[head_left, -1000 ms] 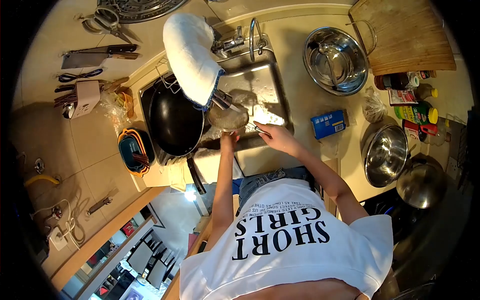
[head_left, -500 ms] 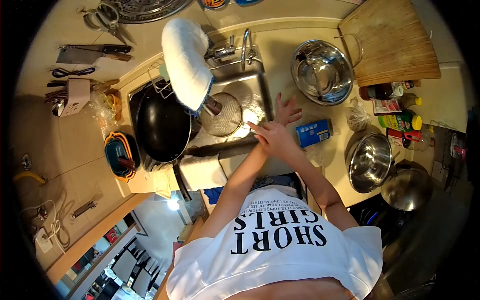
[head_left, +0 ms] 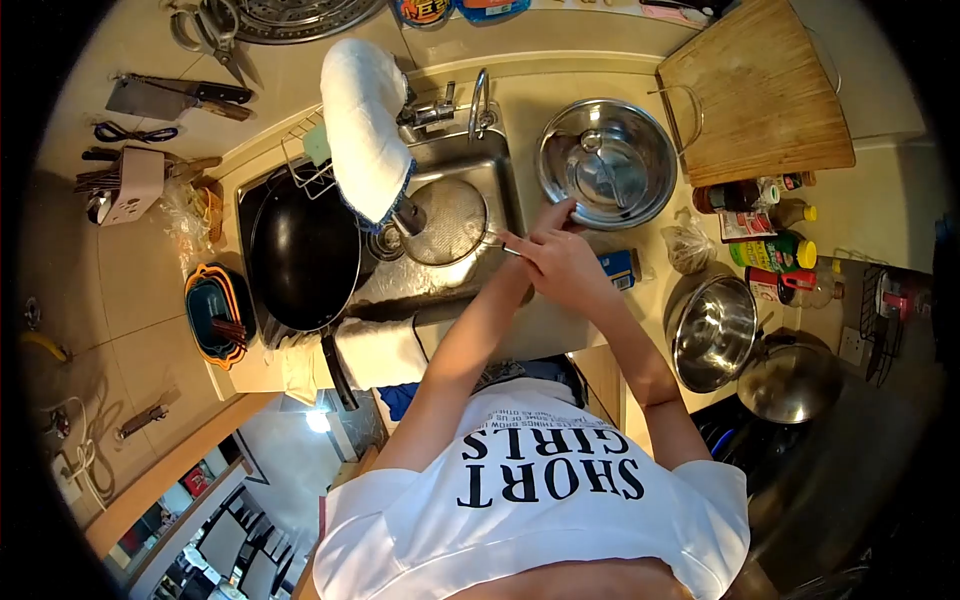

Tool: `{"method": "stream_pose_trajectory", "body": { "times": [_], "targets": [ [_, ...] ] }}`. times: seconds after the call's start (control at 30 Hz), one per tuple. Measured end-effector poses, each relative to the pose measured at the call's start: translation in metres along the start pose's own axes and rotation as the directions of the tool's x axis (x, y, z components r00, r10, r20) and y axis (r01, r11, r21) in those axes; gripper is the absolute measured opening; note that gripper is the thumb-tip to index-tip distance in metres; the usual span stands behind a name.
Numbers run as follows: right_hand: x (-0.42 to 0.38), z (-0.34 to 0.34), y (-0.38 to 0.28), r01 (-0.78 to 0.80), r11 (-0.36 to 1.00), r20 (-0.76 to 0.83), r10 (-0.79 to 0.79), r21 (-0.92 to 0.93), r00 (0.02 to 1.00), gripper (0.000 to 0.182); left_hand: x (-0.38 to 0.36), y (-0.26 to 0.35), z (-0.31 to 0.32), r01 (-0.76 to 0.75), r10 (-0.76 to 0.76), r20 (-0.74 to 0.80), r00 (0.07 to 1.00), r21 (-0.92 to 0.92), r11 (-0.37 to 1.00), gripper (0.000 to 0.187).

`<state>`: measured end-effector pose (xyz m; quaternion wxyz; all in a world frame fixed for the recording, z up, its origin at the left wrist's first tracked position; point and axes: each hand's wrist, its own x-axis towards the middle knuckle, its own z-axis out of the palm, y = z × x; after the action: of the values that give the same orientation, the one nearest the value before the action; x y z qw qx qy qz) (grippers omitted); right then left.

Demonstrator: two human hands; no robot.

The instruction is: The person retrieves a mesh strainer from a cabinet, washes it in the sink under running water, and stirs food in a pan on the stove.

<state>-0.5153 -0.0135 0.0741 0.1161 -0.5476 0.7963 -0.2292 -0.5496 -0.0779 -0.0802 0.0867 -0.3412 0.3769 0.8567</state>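
Observation:
My left hand reaches across under my right wrist to the near left rim of a shiny steel bowl, closed on that rim; most of its fingers are hidden by the bowl and my other hand. Over the sink, my right hand is wrapped around the handle of a round mesh strainer. The strainer lies flat above the sink basin, below the faucet spout. A white towel-like cover wraps the faucet pipe over it.
A black wok sits at the sink's left. To the right are a blue packet, a second steel bowl, a lidded pan, several bottles and a wooden cutting board. Nested colander baskets stand far left.
My left hand, open with fingers spread before, has moved up to the steel bowl's rim. The bowl has shifted a little toward me and left. My right hand stays on the strainer handle.

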Motion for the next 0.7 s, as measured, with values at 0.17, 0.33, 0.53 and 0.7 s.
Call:
{"method": "stream_pose_trajectory", "body": {
  "times": [0.17, 0.33, 0.53, 0.7],
  "targets": [
    [0.004, -0.007, 0.001, -0.035, 0.993, 0.171, 0.016, 0.11, 0.985, 0.028, -0.096, -0.008, -0.065, 0.046, -0.018, 0.123, 0.992, -0.235, 0.971, 0.019],
    [0.009, 0.038, 0.011, -0.059, 0.927, 0.271, -0.047, 0.369, 0.961, 0.02, -0.149, -0.033, -0.118, 0.072, -0.102, -0.105, 0.989, -0.262, 0.962, 0.021],
    [0.023, 0.05, 0.009, -0.59, 0.478, 0.634, 0.084, 0.651, 0.768, 0.023, -0.174, -0.056, -0.16, -0.228, 0.063, -0.433, 0.899, -0.342, 0.911, 0.026],
    [0.036, 0.073, 0.007, -0.502, 0.711, 0.637, 0.098, 0.492, 0.764, 0.024, -0.183, -0.048, -0.173, -0.357, 0.117, -0.56, 0.821, -0.343, 0.869, 0.053]
  ]
}}
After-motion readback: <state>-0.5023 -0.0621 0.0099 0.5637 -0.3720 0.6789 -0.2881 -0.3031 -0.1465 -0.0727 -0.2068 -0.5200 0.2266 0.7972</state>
